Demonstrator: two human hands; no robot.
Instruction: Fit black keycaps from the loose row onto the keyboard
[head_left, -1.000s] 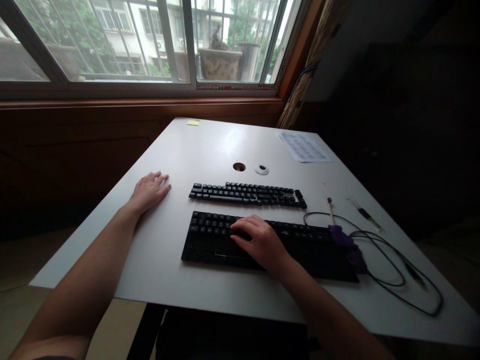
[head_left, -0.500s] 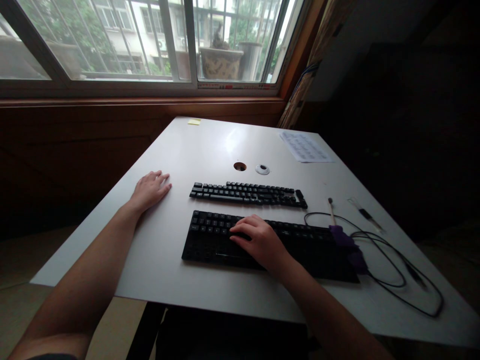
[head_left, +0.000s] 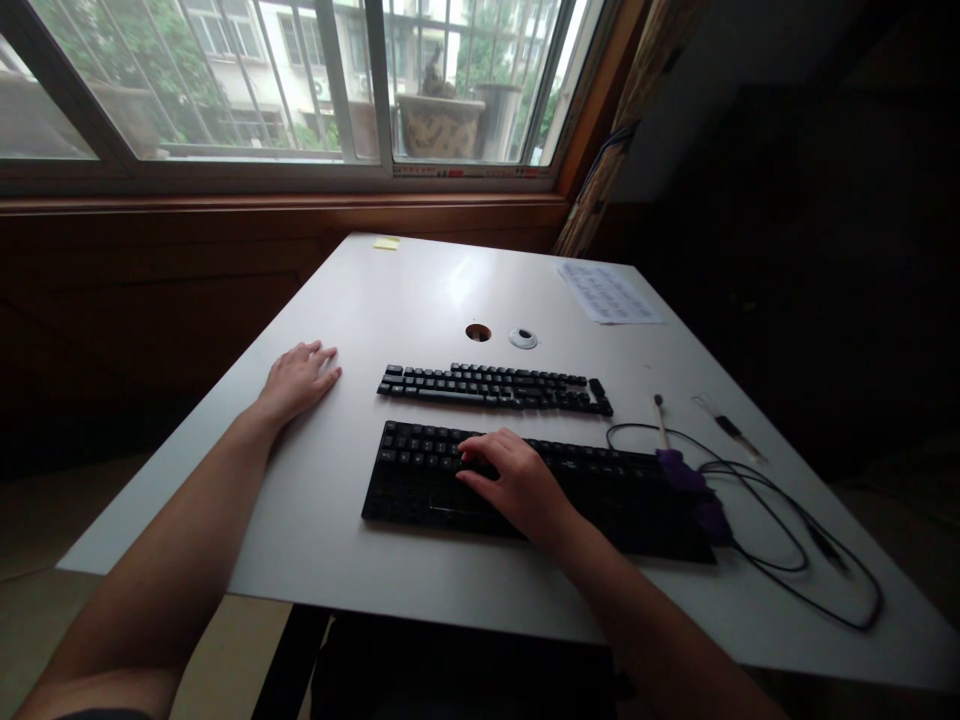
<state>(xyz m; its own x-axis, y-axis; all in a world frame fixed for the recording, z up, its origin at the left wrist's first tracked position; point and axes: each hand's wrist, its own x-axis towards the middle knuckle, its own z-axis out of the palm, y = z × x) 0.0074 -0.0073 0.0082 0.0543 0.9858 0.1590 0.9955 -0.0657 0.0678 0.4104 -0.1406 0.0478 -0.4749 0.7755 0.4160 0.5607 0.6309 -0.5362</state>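
A black keyboard (head_left: 420,480) lies near the front edge of a white table (head_left: 420,290). My right hand (head_left: 514,482) rests on its middle, fingers curled down onto the keys; nothing is visibly held. Behind it lies a row of loose black keycaps (head_left: 495,387), set out like a keyboard layout. My left hand (head_left: 298,381) lies flat on the table to the left of the keycaps, fingers stretched out, holding nothing. A purple cloth (head_left: 694,488) sits on the keyboard's right end.
A black cable (head_left: 787,560) coils at the right of the keyboard. A small brush (head_left: 661,418) and a wire keycap puller (head_left: 729,427) lie beyond it. A printed sheet (head_left: 609,293), a cable hole (head_left: 478,332), its white cap (head_left: 523,338) and a yellow note (head_left: 386,243) lie farther back.
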